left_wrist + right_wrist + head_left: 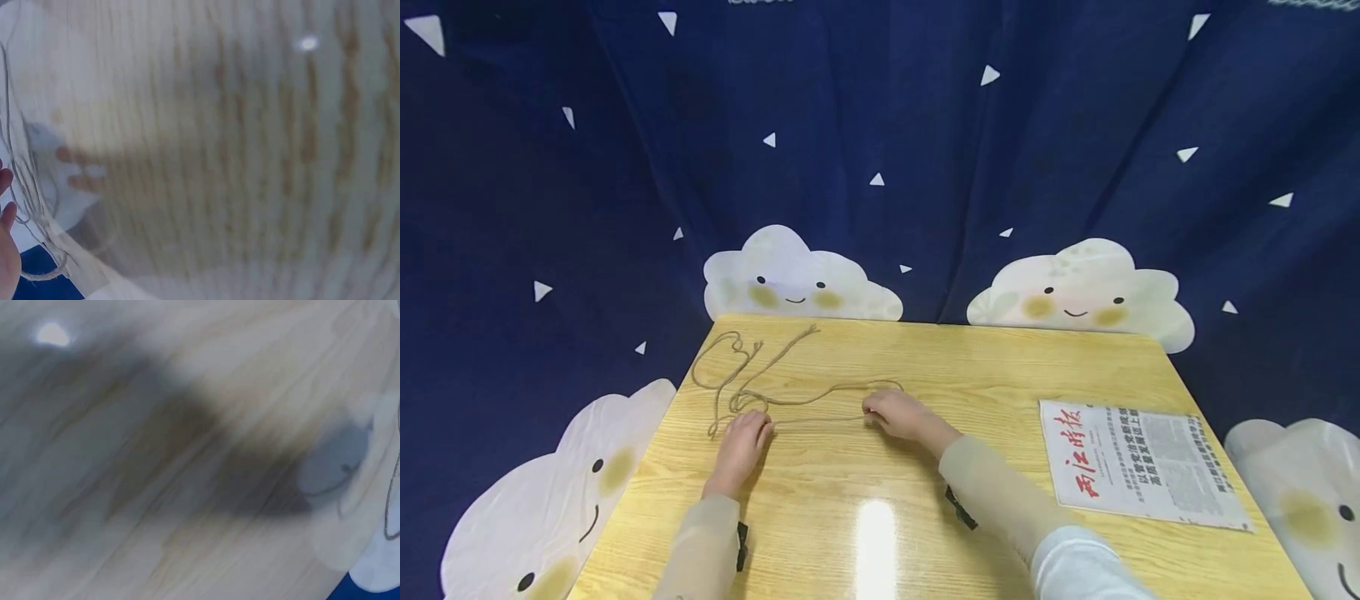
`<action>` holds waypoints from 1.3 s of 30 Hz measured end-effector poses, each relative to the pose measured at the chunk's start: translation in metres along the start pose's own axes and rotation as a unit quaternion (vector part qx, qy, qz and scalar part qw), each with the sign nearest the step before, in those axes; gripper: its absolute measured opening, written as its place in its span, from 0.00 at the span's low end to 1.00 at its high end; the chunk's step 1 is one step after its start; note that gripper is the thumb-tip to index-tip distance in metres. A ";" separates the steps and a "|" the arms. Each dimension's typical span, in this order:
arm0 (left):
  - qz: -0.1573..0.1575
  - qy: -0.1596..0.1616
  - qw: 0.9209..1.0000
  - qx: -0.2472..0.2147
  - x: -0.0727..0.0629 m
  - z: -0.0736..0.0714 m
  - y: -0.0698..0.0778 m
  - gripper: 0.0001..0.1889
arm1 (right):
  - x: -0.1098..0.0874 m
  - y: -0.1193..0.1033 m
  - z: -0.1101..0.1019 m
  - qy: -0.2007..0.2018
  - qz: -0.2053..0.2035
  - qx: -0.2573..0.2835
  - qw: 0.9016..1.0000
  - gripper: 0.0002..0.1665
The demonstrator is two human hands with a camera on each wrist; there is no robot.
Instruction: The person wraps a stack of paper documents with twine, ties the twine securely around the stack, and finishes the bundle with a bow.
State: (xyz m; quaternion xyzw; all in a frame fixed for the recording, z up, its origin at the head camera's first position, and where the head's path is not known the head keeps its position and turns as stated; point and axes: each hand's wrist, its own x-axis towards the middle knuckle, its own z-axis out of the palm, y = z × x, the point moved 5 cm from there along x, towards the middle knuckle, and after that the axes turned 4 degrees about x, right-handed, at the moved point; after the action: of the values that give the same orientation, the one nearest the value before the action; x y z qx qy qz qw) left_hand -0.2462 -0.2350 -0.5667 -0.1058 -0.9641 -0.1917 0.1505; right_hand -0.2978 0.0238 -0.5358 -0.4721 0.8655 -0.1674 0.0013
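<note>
A thin tan rope (820, 398) lies in loose loops and strands across the table's left and middle. My left hand (743, 446) is at the near side of the tangle, its fingertips gripping a strand. Part of this hand (7, 250) shows at the edge of the left wrist view, beside the rope strands (25, 181). My right hand (901, 414) pinches the rope farther right, and one nearly straight length runs between both hands. Another strand curves away beyond the right hand. The right wrist view shows a piece of rope (390, 506) at its edge, without the hand.
On the right of the wooden table (820, 517) lies a folded newspaper (1142, 462). Two frayed rope ends are near the far left corner. A dark blue curtain (850, 108) with clouds and white triangles hangs around the table.
</note>
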 end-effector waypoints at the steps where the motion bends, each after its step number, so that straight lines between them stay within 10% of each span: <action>1: 0.002 0.001 1.000 -0.002 0.001 0.000 0.001 0.04 | -0.004 0.003 -0.004 0.013 -0.008 -0.001 1.000 0.02; 7: 0.003 0.001 1.000 0.001 0.005 0.002 0.006 0.05 | -0.036 0.019 -0.024 0.065 -0.010 0.000 0.998 0.03; 23: 0.032 -0.021 0.999 -0.010 0.015 0.011 0.027 0.08 | -0.149 0.067 -0.061 0.176 0.165 0.018 0.970 0.02; 33: 0.014 -0.044 0.999 -0.010 0.014 0.017 0.030 0.08 | -0.208 0.074 -0.045 0.181 0.249 0.054 0.950 0.02; 39: 0.008 -0.068 0.998 -0.016 0.014 0.023 0.029 0.08 | -0.226 0.068 -0.024 0.115 0.288 0.137 0.941 0.04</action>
State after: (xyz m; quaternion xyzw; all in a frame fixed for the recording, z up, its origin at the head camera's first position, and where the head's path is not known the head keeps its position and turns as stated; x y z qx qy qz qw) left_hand -0.2572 -0.1973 -0.5724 -0.1282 -0.9680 -0.1983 0.0844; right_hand -0.2327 0.2492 -0.5683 -0.1756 0.9275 -0.3297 0.0146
